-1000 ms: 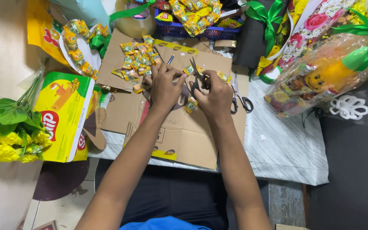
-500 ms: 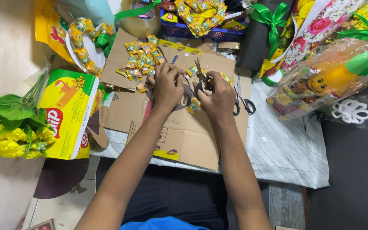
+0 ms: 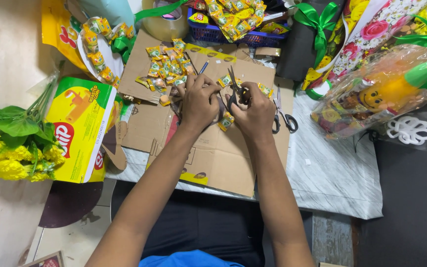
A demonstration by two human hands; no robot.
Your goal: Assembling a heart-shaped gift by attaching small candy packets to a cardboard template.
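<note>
head view: both hands work over a flattened cardboard sheet [image 3: 213, 153] that lies on the table [image 3: 337, 178]. the right hand [image 3: 255, 111] is closed around the handles of a pair of black scissors [image 3: 234, 89], blades pointing up and away from the person. the left hand [image 3: 198, 104] is curled into a loose fist just beside the blades; what it pinches is hidden under the fingers, so its contents cannot be told. one small yellow-green candy packet [image 3: 226, 121] lies between the two wrists, touching the cardboard.

progress, as a judgement: a pile of loose candy packets [image 3: 166, 66] lies spread on the cardboard beyond the left hand, and a blue basket [image 3: 213, 32] further back holds more of them. a white ring [image 3: 102, 52] at the upper left already carries packets around its edge. cutting work appears partly done, with a good stock of packets not yet handled.

a second pair of scissors [image 3: 282, 118] rests unused on the table, just right of the right hand. a yellow-green carton [image 3: 80, 128] stands at the left, near yellow artificial flowers [image 3: 6, 153].
</note>
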